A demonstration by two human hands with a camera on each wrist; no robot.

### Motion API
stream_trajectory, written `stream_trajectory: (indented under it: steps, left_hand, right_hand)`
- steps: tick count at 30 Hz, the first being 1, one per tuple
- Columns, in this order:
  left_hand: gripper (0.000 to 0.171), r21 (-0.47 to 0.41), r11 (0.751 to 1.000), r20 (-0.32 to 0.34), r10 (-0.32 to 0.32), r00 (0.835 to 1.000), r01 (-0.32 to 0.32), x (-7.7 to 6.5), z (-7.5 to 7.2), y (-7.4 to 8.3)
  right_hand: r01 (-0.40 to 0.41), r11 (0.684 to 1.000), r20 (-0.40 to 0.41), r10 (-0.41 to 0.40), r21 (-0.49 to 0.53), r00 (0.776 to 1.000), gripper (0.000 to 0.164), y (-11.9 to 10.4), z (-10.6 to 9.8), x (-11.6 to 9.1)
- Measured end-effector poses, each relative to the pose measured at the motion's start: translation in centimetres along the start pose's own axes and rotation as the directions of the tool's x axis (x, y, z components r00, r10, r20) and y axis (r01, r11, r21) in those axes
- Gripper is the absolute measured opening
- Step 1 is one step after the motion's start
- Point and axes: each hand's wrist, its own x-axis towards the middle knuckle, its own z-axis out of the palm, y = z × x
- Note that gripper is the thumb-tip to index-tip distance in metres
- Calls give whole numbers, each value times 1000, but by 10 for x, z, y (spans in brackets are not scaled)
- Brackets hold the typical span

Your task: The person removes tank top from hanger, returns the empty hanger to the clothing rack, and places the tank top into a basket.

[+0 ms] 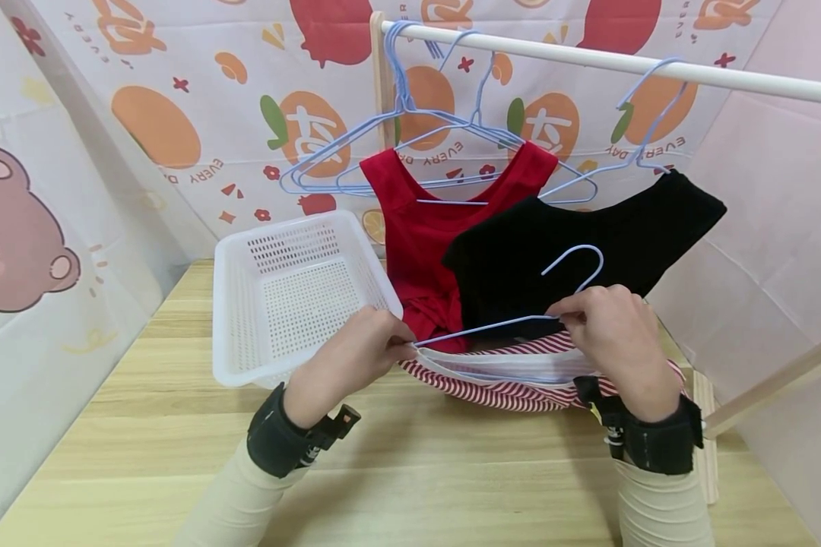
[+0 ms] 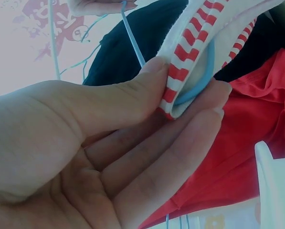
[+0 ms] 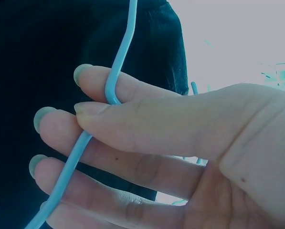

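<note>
A red-and-white striped garment (image 1: pixel 499 395) hangs low between my two hands, its white inner side showing. My left hand (image 1: pixel 359 349) pinches its edge between thumb and fingers. In the left wrist view, the rounded end of a light blue hanger (image 2: pixel 204 83) lies inside that striped fabric (image 2: pixel 180 62). My right hand (image 1: pixel 616 334) grips the same hanger (image 1: pixel 482 328) near the base of its hook, which points up. In the right wrist view the hanger wire (image 3: pixel 68 167) passes between thumb and fingers. The hanger's far end is hidden.
A white plastic basket (image 1: pixel 236 319) sits on the wooden table (image 1: pixel 410 471) at left. Behind my hands, a red top (image 1: pixel 417 235) and a black top (image 1: pixel 520 251) hang from a white rail (image 1: pixel 554 55), with several blue hangers (image 1: pixel 328 148) beside them.
</note>
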Motion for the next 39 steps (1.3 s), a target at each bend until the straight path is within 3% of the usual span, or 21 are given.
stream_trajectory:
  steps: [17, 21, 25, 39]
  left_hand:
    - [9, 17, 1000, 9, -19, 1000, 19, 1, 1, 0]
    - [5, 59, 998, -13, -2, 1000, 3, 1, 2, -2]
    - [13, 90, 996, -38, 20, 999, -17, 1, 2, -3]
    - [16, 92, 996, -48, -1, 999, 5, 2, 3, -6]
  right_hand:
    - [-29, 999, 57, 28, 21, 998, 24, 5, -2, -1]
    - [-34, 999, 56, 33, 26, 998, 23, 6, -3, -1]
    - [-39, 999, 51, 37, 29, 998, 24, 7, -4, 0]
    - [-82, 996, 31, 81, 45, 996, 19, 12, -8, -1]
